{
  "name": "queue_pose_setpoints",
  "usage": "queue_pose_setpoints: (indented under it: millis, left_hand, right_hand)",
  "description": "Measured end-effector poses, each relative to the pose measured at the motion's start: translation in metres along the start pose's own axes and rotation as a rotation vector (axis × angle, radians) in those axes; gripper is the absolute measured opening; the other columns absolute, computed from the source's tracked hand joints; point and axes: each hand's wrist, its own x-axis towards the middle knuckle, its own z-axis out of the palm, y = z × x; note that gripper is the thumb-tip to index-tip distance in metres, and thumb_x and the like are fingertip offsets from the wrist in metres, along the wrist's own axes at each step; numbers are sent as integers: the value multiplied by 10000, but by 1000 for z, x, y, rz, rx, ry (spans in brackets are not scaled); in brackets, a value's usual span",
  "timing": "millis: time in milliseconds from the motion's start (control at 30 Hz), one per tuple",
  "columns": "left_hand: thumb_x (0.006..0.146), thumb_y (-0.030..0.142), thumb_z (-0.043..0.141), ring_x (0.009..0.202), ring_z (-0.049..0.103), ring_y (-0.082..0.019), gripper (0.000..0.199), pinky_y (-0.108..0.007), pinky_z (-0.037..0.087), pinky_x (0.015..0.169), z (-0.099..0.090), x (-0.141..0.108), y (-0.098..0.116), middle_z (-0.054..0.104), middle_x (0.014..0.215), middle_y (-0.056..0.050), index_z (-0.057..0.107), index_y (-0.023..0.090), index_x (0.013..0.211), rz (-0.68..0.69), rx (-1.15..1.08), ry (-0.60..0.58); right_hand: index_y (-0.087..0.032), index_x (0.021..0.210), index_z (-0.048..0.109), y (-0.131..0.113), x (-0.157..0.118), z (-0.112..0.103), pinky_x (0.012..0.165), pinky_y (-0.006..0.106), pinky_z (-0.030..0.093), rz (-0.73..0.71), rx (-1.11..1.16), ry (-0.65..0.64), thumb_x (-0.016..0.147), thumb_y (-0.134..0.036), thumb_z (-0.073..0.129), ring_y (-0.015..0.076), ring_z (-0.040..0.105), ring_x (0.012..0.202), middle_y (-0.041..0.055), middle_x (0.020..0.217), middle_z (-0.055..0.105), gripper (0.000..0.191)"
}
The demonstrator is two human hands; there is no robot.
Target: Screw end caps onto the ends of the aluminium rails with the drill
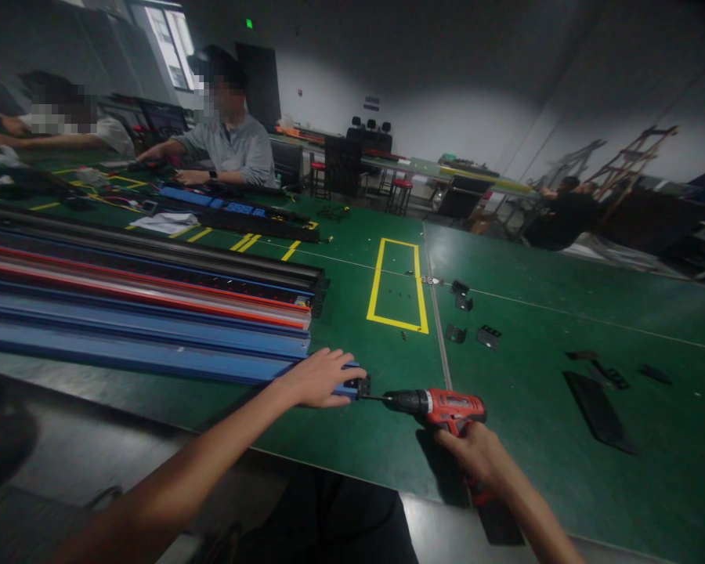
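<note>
My right hand (475, 454) is wrapped round the handle of a red cordless drill (455, 406) that points left. Its long bit reaches a black end piece (363, 386) at the tip of the nearest blue metal profile (211, 363). Over the end of that profile lies my left hand (323, 378), its fingers gripping across the top and far side; part of the end is hidden under them. More long profiles, blue, orange-red (270, 307) and black (258, 257), lie side by side beyond it.
Yellow tape marks a rectangle (374, 290) on the green table (522, 290). Small black brackets (489, 337) and a flat black plate (599, 411) lie to the right. Across the table sits a person in a grey shirt (244, 149); another person (109, 133) is farther left.
</note>
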Motion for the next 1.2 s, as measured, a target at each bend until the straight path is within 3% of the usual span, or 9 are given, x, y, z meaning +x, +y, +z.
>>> queue_pose_setpoints:
  millis: [333,1200]
  left_hand:
    - [933,521,672,1038,598,-281,539,-372,451,846,-1,0,0,606,1240,-83,521,337,1417,-15,-1,-14]
    - [926,515,665,1032,601,-286,539,-376,450,836,0,0,0,611,1236,-82,529,339,1416,-21,-2,-9]
  right_hand:
    - [-212,681,540,-2,-1,-1,527,254,339,-10,-1,-18,885,-382,599,134,511,562,-16,604,561,272]
    - [-219,616,512,-7,-4,-3,502,252,349,13,61,-16,829,-391,626,135,509,531,-12,567,558,297]
